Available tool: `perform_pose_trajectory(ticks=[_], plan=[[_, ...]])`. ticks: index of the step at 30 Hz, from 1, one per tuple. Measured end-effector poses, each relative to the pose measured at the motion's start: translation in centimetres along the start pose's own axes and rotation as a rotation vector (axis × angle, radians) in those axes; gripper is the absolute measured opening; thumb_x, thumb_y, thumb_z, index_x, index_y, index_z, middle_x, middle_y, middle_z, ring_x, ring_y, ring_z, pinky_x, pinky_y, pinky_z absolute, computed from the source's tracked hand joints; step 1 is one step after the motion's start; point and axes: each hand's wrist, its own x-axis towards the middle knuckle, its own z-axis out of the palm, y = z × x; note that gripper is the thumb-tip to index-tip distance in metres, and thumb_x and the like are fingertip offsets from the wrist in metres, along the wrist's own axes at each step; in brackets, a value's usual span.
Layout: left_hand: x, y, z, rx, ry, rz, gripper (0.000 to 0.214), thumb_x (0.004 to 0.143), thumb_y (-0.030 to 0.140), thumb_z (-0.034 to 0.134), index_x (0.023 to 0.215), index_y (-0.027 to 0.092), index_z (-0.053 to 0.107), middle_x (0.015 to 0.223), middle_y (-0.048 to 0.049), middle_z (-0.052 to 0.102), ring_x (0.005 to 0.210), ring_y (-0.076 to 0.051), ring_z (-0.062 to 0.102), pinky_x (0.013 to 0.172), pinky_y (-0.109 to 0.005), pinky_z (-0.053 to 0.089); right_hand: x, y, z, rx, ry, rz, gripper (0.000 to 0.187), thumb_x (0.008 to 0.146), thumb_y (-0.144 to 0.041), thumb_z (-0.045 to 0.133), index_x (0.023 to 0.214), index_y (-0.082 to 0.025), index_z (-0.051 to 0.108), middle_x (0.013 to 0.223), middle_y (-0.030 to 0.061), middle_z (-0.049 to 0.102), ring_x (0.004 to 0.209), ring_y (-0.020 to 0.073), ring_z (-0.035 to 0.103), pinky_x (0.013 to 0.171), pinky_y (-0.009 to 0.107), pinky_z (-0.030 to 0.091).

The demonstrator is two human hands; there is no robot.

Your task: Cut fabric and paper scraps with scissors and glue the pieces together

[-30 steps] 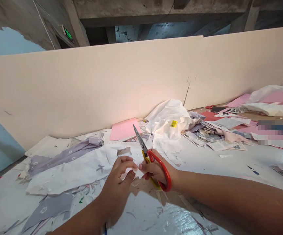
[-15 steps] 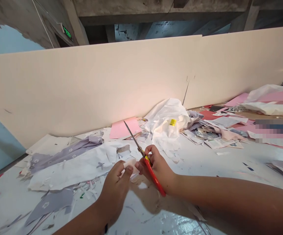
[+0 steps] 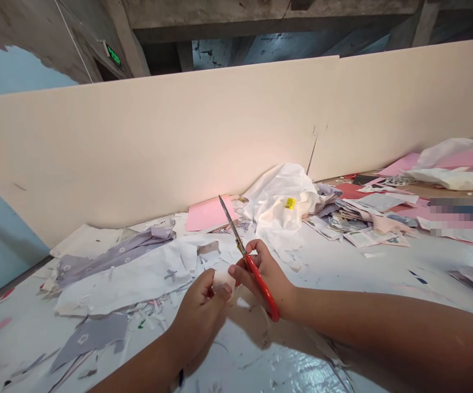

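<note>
My left hand (image 3: 203,311) pinches a small pale piece (image 3: 223,278), which looks like paper or cloth, between thumb and fingers. Close beside it, my right hand (image 3: 263,278) is closed around red-handled scissors (image 3: 261,281). Their blades are together and point up and away, clear of the pale piece. The right thumb and fingertips reach to the edge of the piece. Behind my hands lie a long white fabric strip (image 3: 125,281) and a grey-purple flowered fabric piece (image 3: 113,254).
A crumpled white cloth with a yellow label (image 3: 290,203) lies against the cream partition (image 3: 171,147). Stacked scraps (image 3: 346,215) are at its right, a pink sheet (image 3: 207,213) at its left. Cut scraps (image 3: 150,316) litter the white table (image 3: 342,267).
The scissors have turned a little more upright and shifted slightly right. My left thumb now lies further over the pale piece. The whole view has shifted slightly.
</note>
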Motion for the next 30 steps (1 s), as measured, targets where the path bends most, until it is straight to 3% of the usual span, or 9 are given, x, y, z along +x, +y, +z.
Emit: perform_pose_trajectory(ticks=[3,7,10,14,18,24,27,30], plan=[[0.2,0.4,-0.1,-0.123,-0.02,-0.077,0.02,0.07,0.037,0.057,0.068,0.018,0.051,0.056,0.0048,0.048,0.052,-0.009,0.044,0.05,-0.021,0.036,0.2,0.1,-0.6,-0.01,-0.019,-0.1,0.035,0.078,-0.046,0.052,0.084,-0.024,0.025,0.056,-0.0075,0.051,0.055,0.0114,0.051,0.056,0.026,0.042],[0.7,0.1,-0.5,-0.229,0.019,-0.142,0.02,0.072,0.038,0.055,0.07,0.018,0.05,0.049,0.008,0.039,0.039,-0.004,0.029,0.039,-0.017,0.023,0.9,-0.5,-2.2,-0.197,0.016,-0.223,0.03,0.083,-0.052,0.038,0.084,-0.023,0.03,0.054,-0.0057,0.05,0.048,0.011,0.047,0.051,0.026,0.04],[1.0,-0.3,-0.7,-0.193,0.075,-0.126,0.025,0.072,0.041,0.055,0.068,0.017,0.051,0.059,0.0042,0.049,0.04,-0.003,0.031,0.038,-0.016,0.021,1.7,-1.3,-3.3,-0.312,0.034,-0.277,0.031,0.084,-0.053,0.034,0.079,-0.022,0.032,0.056,-0.0035,0.051,0.048,0.0108,0.046,0.049,0.025,0.039],[1.2,-0.4,-0.7,-0.188,0.136,-0.131,0.027,0.07,0.044,0.058,0.07,0.017,0.052,0.069,0.0019,0.056,0.046,-0.003,0.038,0.041,-0.015,0.028,2.3,-1.3,-3.3,-0.254,-0.018,-0.169,0.031,0.079,-0.047,0.05,0.083,-0.024,0.03,0.066,-0.004,0.053,0.054,0.011,0.049,0.053,0.026,0.042],[1.5,-0.5,-1.1,-0.29,0.157,-0.148,0.029,0.068,0.044,0.062,0.078,0.018,0.053,0.069,0.0015,0.059,0.051,-0.006,0.046,0.047,-0.017,0.037,1.7,-0.5,-2.3,-0.154,-0.202,-0.041,0.042,0.073,-0.038,0.06,0.085,-0.026,0.021,0.076,-0.0053,0.052,0.062,0.0099,0.048,0.06,0.027,0.042],[1.9,-0.7,-1.5,-0.399,0.173,-0.17,0.034,0.064,0.043,0.066,0.086,0.019,0.054,0.08,-0.0045,0.065,0.083,-0.019,0.06,0.062,-0.026,0.044,0.1,-1.3,-1.6,-0.239,-0.349,0.041,0.048,0.072,-0.04,0.062,0.083,-0.026,0.018,0.073,-0.0063,0.041,0.058,0.0082,0.037,0.061,0.027,0.035],[2.0,-0.6,-1.5,-0.447,0.211,-0.14,0.032,0.063,0.04,0.069,0.084,0.019,0.057,0.081,-0.0015,0.063,0.081,-0.014,0.059,0.064,-0.022,0.041,0.0,-2.0,-1.8,-0.364,-0.386,0.08,0.055,0.065,-0.041,0.068,0.085,-0.025,0.02,0.07,-0.0067,0.036,0.055,0.0083,0.033,0.059,0.028,0.034],[2.2,-0.5,-1.4,-0.496,0.242,-0.158,0.03,0.061,0.036,0.071,0.083,0.02,0.058,0.075,0.004,0.058,0.068,-0.007,0.054,0.058,-0.017,0.038,0.1,-1.9,-2.0,-0.374,-0.328,0.011,0.058,0.062,-0.041,0.071,0.085,-0.025,0.02,0.07,-0.0064,0.037,0.055,0.0087,0.033,0.057,0.027,0.035]])
